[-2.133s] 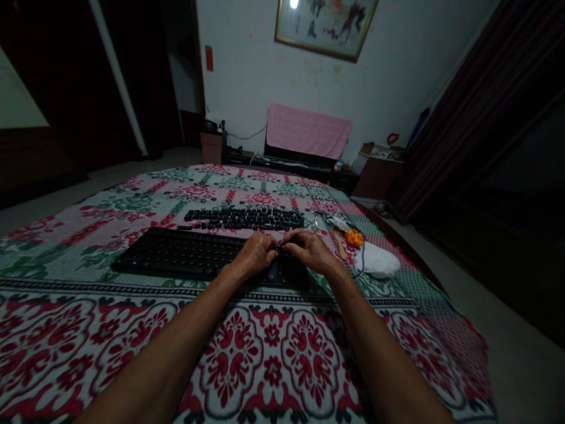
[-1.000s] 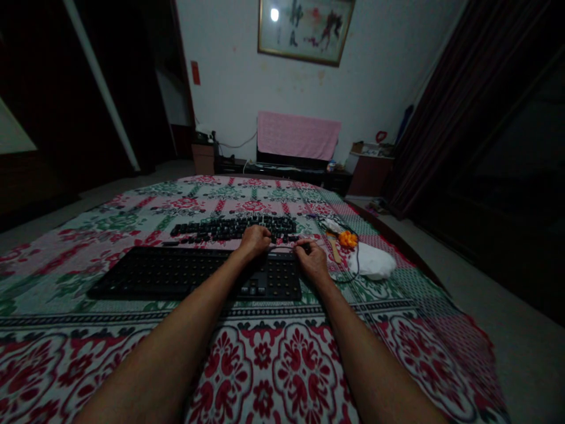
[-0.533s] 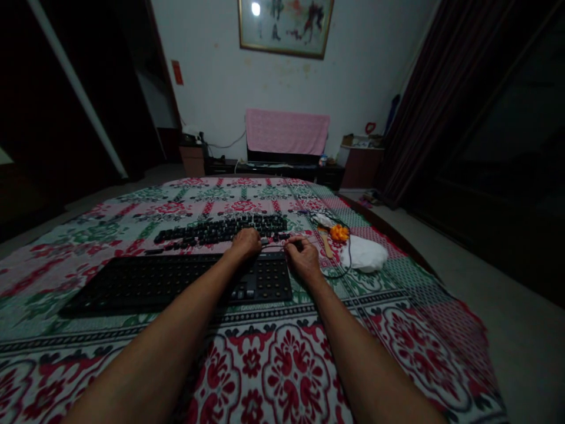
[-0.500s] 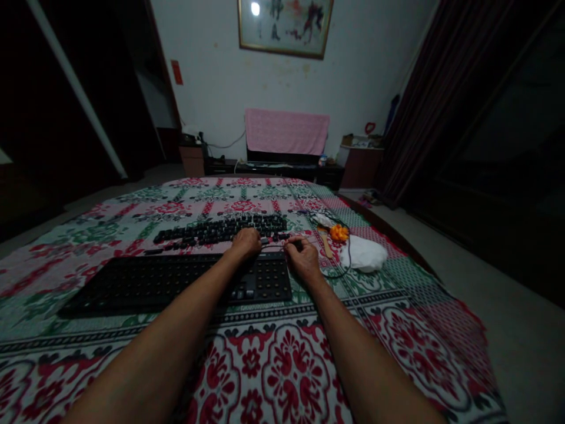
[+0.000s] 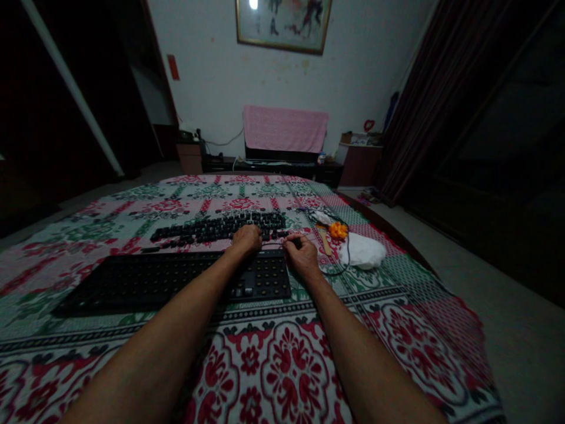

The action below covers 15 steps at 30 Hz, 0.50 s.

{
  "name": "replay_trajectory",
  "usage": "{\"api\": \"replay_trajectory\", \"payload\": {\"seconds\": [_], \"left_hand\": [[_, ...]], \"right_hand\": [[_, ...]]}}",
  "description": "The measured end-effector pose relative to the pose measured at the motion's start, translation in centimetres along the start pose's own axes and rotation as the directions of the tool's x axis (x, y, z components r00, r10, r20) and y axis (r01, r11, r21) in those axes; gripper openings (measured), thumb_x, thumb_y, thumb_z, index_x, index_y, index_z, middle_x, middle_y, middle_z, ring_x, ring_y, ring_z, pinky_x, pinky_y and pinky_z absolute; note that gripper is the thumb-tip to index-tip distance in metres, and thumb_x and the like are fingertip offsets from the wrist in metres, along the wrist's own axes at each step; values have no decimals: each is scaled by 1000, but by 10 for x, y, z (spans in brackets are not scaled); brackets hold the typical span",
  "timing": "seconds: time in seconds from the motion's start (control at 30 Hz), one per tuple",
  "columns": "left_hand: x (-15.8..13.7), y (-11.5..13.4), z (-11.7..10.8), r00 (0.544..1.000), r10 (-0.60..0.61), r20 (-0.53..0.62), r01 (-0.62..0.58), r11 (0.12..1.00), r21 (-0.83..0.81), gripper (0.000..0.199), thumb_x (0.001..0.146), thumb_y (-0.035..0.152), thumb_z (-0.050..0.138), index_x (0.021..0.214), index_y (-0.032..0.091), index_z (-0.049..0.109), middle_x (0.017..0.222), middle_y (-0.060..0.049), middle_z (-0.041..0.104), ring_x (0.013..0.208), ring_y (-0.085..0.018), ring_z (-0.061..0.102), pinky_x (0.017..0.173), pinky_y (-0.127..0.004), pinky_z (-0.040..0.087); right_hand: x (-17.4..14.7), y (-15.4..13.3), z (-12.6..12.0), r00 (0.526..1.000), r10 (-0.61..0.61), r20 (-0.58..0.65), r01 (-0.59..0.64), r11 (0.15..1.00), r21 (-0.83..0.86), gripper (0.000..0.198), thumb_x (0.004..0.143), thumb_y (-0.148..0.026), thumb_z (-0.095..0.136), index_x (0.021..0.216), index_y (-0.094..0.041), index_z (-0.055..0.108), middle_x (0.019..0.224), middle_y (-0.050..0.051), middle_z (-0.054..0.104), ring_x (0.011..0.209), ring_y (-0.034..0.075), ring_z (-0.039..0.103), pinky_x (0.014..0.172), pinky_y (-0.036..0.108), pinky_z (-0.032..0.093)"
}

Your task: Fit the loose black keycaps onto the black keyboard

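Observation:
A black keyboard point(image 5: 172, 277) lies on the patterned cloth, most of its keys off and a few still on near the lower right. Behind it, loose black keycaps point(image 5: 212, 228) are spread in a long band. My left hand point(image 5: 248, 237) is closed at the near edge of these keycaps, above the keyboard's back edge; whatever its fingers hold is hidden. Beyond the keyboard's right corner, my right hand point(image 5: 302, 254) is closed in a pinch, with a small dark object at its fingers that I cannot make out. A thin dark line runs between both hands.
Right of my right hand lie a wooden-handled brush point(image 5: 325, 242), an orange bundle point(image 5: 338, 230), a white crumpled bag point(image 5: 364, 252) and a looped black cable point(image 5: 348, 253). A patterned cloth point(image 5: 282, 330) covers the table. Behind stands a low cabinet with a pink-draped screen point(image 5: 286, 128).
The view has shifted slightly. Both hands stay nearly in place; a small greyish piece beside my left fingers no longer shows.

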State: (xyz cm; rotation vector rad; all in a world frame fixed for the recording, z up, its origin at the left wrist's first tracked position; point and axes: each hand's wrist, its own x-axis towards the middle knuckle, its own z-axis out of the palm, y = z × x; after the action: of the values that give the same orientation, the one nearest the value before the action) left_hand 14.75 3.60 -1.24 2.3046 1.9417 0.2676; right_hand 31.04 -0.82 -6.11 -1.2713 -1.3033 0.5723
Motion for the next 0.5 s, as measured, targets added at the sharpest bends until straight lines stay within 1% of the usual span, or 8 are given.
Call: {"api": "replay_trajectory", "payload": {"seconds": [0.1, 0.3, 0.4, 0.5], "left_hand": [[-2, 0, -1, 1000, -19, 5, 19, 1000, -10, 26, 76, 24, 49, 86, 22, 73, 92, -10, 72, 90, -23, 66, 78, -30, 50], [-6, -4, -7, 1000, -3, -29, 1, 999, -45, 30, 76, 24, 49, 95, 22, 72, 98, -8, 72, 94, -21, 65, 79, -27, 49], [-11, -13, -13, 998, 0, -61, -2, 1000, -30, 28, 77, 24, 48, 91, 22, 73, 93, -8, 73, 92, -21, 66, 79, -25, 48], [-23, -27, -18, 996, 9, -92, -14, 999, -46, 28, 77, 25, 49, 91, 22, 73, 93, -7, 73, 92, -21, 65, 81, -25, 47]], "right_hand": [[0, 0, 0, 1000, 4, -3, -4, 1000, 1, 19, 68, -33, 58, 78, -17, 62, 68, 2, 64, 63, 15, 58, 64, 26, 47], [2, 5, 2, 1000, 10, -6, -10, 1000, 30, 22, 68, -35, 58, 79, -17, 62, 67, 1, 64, 61, 15, 57, 62, 26, 47], [2, 7, 2, 1000, 21, 1, -21, 999, 50, 23, 67, -36, 58, 80, -17, 61, 68, 1, 64, 62, 15, 58, 63, 26, 48], [2, 5, 2, 1000, 29, -6, -28, 998, 53, 24, 66, -36, 59, 80, -17, 61, 68, 2, 65, 64, 16, 58, 65, 27, 49]]}}
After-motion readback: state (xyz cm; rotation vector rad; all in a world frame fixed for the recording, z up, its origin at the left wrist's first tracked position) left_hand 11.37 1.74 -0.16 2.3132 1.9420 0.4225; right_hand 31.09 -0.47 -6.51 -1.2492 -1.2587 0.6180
